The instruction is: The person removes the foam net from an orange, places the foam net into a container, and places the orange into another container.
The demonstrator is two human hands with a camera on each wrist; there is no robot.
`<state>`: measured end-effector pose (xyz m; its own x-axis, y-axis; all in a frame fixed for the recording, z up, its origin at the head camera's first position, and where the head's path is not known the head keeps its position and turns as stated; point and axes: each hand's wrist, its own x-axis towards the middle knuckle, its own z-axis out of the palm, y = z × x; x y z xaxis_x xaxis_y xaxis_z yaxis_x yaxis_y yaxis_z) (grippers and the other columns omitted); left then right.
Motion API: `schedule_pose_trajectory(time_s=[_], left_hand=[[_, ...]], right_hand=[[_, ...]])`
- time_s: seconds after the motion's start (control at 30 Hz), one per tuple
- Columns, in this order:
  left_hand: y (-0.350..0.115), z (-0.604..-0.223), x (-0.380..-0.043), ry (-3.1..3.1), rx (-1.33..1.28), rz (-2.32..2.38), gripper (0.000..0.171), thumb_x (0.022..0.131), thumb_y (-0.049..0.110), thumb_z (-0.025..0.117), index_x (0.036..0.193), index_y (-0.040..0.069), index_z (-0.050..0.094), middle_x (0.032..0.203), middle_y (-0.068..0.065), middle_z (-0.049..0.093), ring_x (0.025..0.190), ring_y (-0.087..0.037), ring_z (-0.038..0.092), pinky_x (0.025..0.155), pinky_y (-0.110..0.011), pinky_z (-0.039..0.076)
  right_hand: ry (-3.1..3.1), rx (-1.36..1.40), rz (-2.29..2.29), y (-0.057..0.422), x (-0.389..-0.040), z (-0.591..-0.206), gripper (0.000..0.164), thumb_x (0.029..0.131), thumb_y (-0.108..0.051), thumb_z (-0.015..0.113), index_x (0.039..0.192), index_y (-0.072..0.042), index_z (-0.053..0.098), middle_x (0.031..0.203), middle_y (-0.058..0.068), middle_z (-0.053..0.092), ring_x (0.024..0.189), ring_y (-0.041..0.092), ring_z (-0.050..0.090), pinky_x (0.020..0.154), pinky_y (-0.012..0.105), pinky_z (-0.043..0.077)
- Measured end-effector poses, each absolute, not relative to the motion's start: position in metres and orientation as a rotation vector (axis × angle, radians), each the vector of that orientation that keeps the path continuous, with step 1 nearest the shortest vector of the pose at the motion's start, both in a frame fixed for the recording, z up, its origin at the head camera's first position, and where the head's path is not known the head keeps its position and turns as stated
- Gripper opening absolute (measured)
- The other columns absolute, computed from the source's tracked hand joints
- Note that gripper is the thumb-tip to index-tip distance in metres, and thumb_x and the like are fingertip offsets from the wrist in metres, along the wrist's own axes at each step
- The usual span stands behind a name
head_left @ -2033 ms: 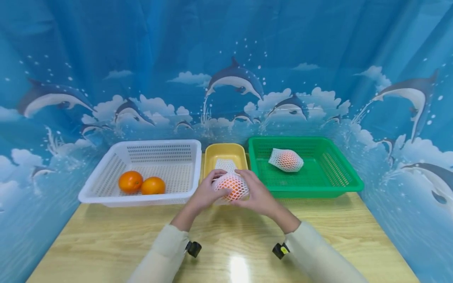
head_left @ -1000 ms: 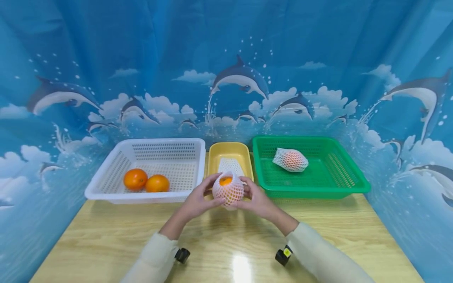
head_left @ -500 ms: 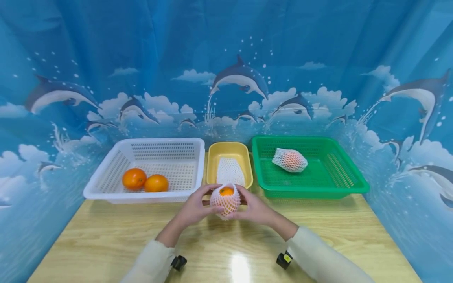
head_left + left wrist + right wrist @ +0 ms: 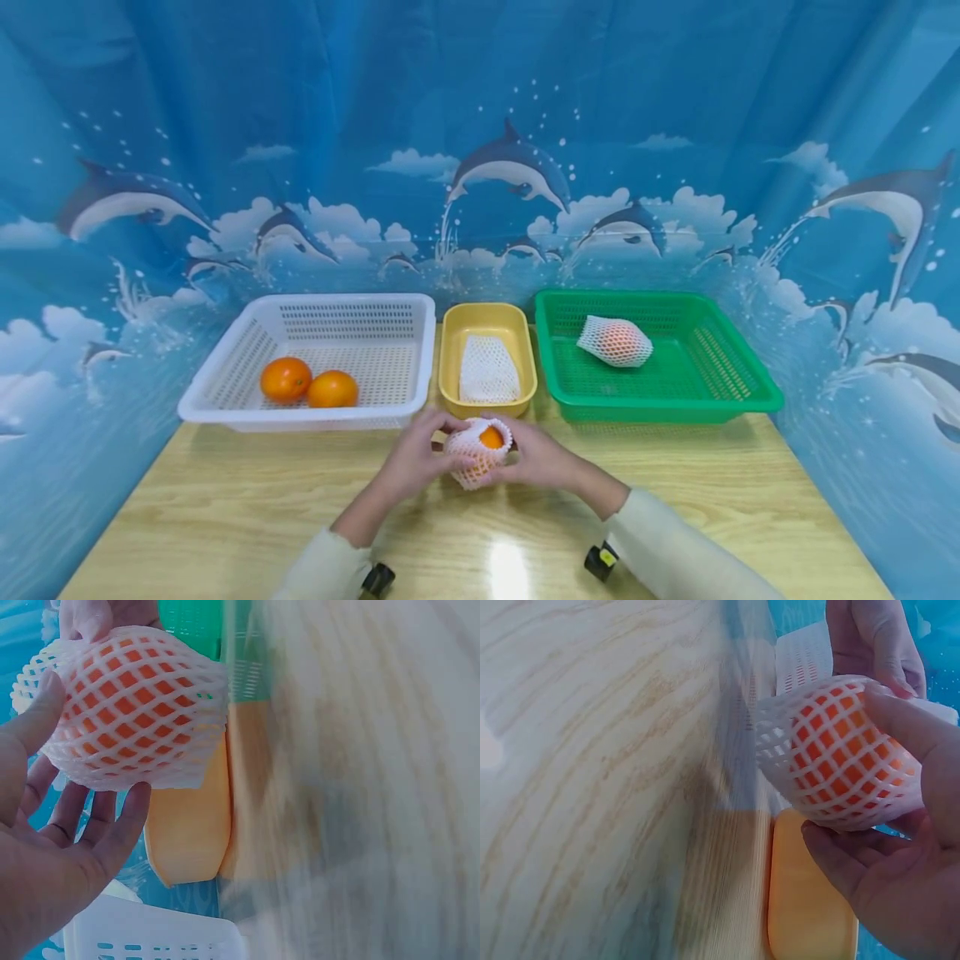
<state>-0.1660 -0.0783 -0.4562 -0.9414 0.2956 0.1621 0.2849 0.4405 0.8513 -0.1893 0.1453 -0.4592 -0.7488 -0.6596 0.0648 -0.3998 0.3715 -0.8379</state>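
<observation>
An orange (image 4: pixel 491 437) sits inside a white foam net sleeve (image 4: pixel 471 467), its bare top showing through the sleeve's mouth. My left hand (image 4: pixel 417 454) grips it from the left, thumb in front and fingers behind. From the other side my right hand (image 4: pixel 542 454) holds the same netted orange, its thumb on the net. In the left wrist view the net (image 4: pixel 127 712) is stretched over the fruit, with loose ends at both sides. The right wrist view shows the thumb and curled fingers of the right hand (image 4: pixel 907 877) around the net.
Behind the hands stands a yellow tray (image 4: pixel 450 350) with flat foam nets (image 4: pixel 487 371). A white basket (image 4: pixel 300 419) at left holds two bare oranges (image 4: pixel 333 389). The green basket (image 4: pixel 667 408) at right has one netted fruit (image 4: pixel 618 342). All stand on a wooden table (image 4: pixel 675 475).
Both hands have drawn the netted orange back from over the yellow tray toward the body. The sleeve's open mouth has turned up, then tilted to the right.
</observation>
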Motion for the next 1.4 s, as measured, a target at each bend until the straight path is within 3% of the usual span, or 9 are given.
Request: schedule_pose_trajectory(time_s=[0.2,0.33,0.5,0.63,0.77,0.9,1.03,1.2,1.4], left_hand=[[-0.079,-0.461,-0.164,2.662,0.571,1.511,0.048,0.074,0.017,0.084,0.115,0.006,0.063,0.095,-0.004,0.055,0.090,-0.018,0.055,0.074,-0.020,0.054],[-0.082,-0.463,-0.162,2.592,0.617,1.444,0.064,0.076,0.017,0.082,0.132,0.002,0.055,0.097,-0.004,0.055,0.090,-0.017,0.054,0.074,-0.023,0.055],[-0.084,-0.466,-0.160,2.579,0.655,1.343,0.072,0.076,0.021,0.083,0.138,0.002,0.050,0.106,-0.007,0.053,0.093,-0.016,0.053,0.074,-0.025,0.055],[-0.084,-0.467,-0.159,2.595,0.646,1.318,0.068,0.077,0.025,0.083,0.134,0.003,0.054,0.110,-0.008,0.052,0.094,-0.017,0.053,0.074,-0.028,0.055],[-0.084,-0.468,-0.159,2.614,0.595,1.329,0.056,0.076,0.026,0.083,0.124,0.009,0.060,0.123,-0.013,0.053,0.106,-0.026,0.055,0.085,-0.043,0.054],[-0.085,-0.468,-0.159,2.651,0.542,1.315,0.049,0.074,0.027,0.084,0.116,0.014,0.061,0.140,-0.018,0.047,0.121,-0.039,0.051,0.096,-0.062,0.044],[-0.085,-0.469,-0.161,2.661,0.528,1.321,0.045,0.073,0.025,0.084,0.110,0.016,0.060,0.142,-0.021,0.046,0.129,-0.045,0.043,0.102,-0.069,0.033],[-0.084,-0.471,-0.160,2.573,0.563,1.416,0.050,0.075,0.023,0.083,0.114,0.009,0.054,0.141,-0.023,0.047,0.126,-0.044,0.047,0.102,-0.060,0.040],[-0.081,-0.476,-0.158,2.453,0.546,1.543,0.072,0.079,0.018,0.080,0.138,0.000,0.043,0.135,-0.023,0.054,0.119,-0.036,0.056,0.097,-0.040,0.050]], right_hand=[[2.342,-0.886,-1.246,0.149,-0.187,-0.460,0.083,0.079,-0.022,0.081,0.146,-0.004,0.035,0.131,0.006,0.057,0.116,0.019,0.056,0.094,0.028,0.049],[2.317,-0.908,-1.210,0.152,-0.187,-0.461,0.076,0.078,-0.019,0.081,0.141,-0.007,0.039,0.128,0.005,0.058,0.116,0.019,0.057,0.096,0.029,0.048],[2.276,-0.967,-1.220,0.156,-0.188,-0.466,0.070,0.077,-0.012,0.081,0.138,-0.011,0.046,0.130,0.002,0.057,0.118,0.020,0.055,0.098,0.029,0.048],[2.296,-0.956,-1.203,0.156,-0.186,-0.469,0.078,0.079,-0.015,0.081,0.144,-0.006,0.040,0.137,0.006,0.053,0.124,0.023,0.052,0.103,0.036,0.046],[2.386,-0.914,-1.123,0.155,-0.181,-0.468,0.088,0.079,-0.025,0.080,0.150,-0.005,0.031,0.141,0.007,0.051,0.128,0.024,0.049,0.108,0.046,0.039],[2.483,-0.890,-1.071,0.156,-0.179,-0.464,0.077,0.079,-0.030,0.079,0.145,-0.013,0.043,0.137,0.002,0.055,0.123,0.022,0.053,0.105,0.048,0.042],[2.486,-0.935,-1.054,0.154,-0.178,-0.460,0.072,0.080,-0.030,0.079,0.143,-0.016,0.047,0.135,0.000,0.057,0.121,0.020,0.055,0.104,0.045,0.044],[2.407,-1.014,-1.075,0.150,-0.178,-0.461,0.075,0.078,-0.035,0.080,0.142,-0.021,0.043,0.126,-0.005,0.060,0.113,0.011,0.057,0.098,0.034,0.047],[2.470,-0.956,-1.034,0.147,-0.177,-0.463,0.075,0.077,-0.048,0.078,0.138,-0.018,0.046,0.122,-0.007,0.060,0.108,0.009,0.058,0.093,0.030,0.049]])
